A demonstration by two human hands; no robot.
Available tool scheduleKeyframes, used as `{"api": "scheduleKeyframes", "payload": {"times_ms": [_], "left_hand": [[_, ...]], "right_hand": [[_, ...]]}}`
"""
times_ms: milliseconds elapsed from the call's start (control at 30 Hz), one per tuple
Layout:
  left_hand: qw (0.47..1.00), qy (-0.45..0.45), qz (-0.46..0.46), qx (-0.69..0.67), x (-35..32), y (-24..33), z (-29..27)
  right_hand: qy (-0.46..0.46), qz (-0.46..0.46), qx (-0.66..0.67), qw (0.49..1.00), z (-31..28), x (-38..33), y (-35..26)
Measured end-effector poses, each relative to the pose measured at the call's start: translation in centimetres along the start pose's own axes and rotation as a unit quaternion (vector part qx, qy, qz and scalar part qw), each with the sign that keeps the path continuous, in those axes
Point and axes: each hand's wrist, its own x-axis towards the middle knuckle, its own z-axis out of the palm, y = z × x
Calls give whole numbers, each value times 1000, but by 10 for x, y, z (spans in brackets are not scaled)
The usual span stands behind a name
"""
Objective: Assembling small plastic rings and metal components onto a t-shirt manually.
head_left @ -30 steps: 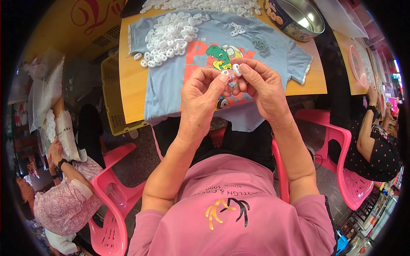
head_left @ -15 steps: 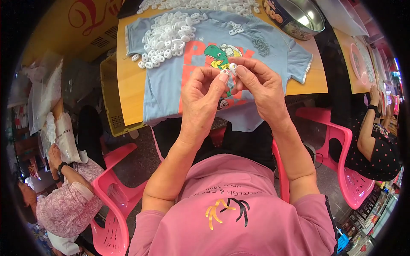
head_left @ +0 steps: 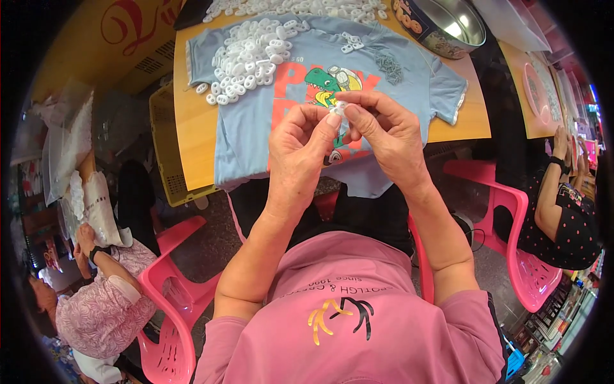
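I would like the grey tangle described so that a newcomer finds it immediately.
Find the blue shirt on the table. On its upper right part, below and left of the round tin, lies the grey tangle, stringy, unlike the white pieces nearby.

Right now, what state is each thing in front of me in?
Left hand: pinched on small white plastic
Right hand: likewise pinched
Blue-gray shirt: spread out, printed side up
White oval pieces: heaped on the shirt
Small white cluster: apart from the heap
Gray strands: bunched up
Round tin: open, lid off
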Motion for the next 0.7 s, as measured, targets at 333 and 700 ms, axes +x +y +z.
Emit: {"api": "scheduleKeyframes", "payload": {"times_ms": [333, 700], "left_hand": [[999, 16, 13, -42, -4, -7, 1], [1000, -5, 3, -22, -2, -4, -15]], "right_hand": [[58, -3, 13, 998, 14, -10, 8], [16, 6, 4, 1000, 11, 0, 8]]}}
